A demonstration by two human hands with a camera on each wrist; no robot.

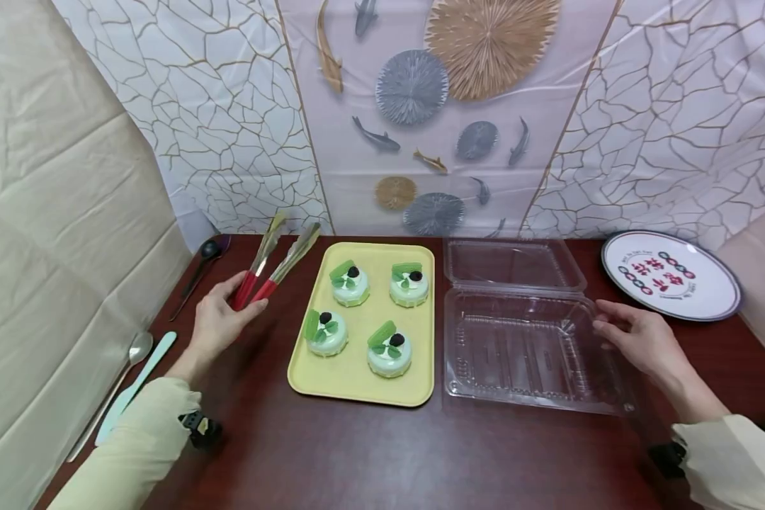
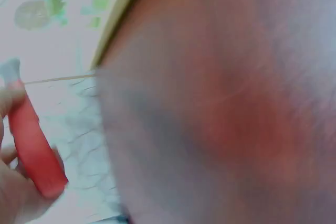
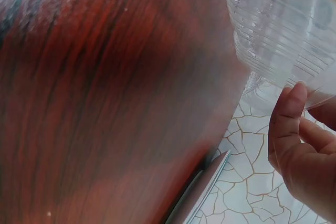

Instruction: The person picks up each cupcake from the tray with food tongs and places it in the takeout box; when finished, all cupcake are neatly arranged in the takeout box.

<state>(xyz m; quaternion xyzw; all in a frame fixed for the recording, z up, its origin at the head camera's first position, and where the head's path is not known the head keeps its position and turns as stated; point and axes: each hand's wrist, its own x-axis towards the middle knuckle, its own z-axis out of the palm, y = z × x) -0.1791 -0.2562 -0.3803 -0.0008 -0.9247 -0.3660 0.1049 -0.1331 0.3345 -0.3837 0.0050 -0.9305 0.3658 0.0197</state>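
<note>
A pair of tongs (image 1: 288,265) with red handles is up over the left back part of the tabletop (image 1: 370,453), arms spread and tips toward the back edge; the person's left hand (image 1: 219,319) has its fingers curled round the handles. The right hand (image 1: 644,340) pinches the rim of a clear plastic container (image 1: 516,347) near its right back corner, and the container's one lid (image 1: 513,263) lies folded back toward the tabletop's back edge. Between the hands, just left of the container, I see one yellow tray (image 1: 338,379) bearing four pale green cakes (image 1: 350,287), two toward its back edge and two nearer its front, each topped with a dark berry and green leaves. One white plate (image 1: 707,297) with red and blue markings is at the tabletop's right back corner. Along the left edge lie a silver spoon (image 1: 142,347) and a pale blue-green utensil (image 1: 134,386), with a black spoon (image 1: 194,273) by the left back corner. The tabletop is dark reddish wood grain; behind it hangs a backdrop (image 1: 414,152) of printed fish and crackle lines, and on the left a creased cream cloth (image 1: 57,177).
</note>
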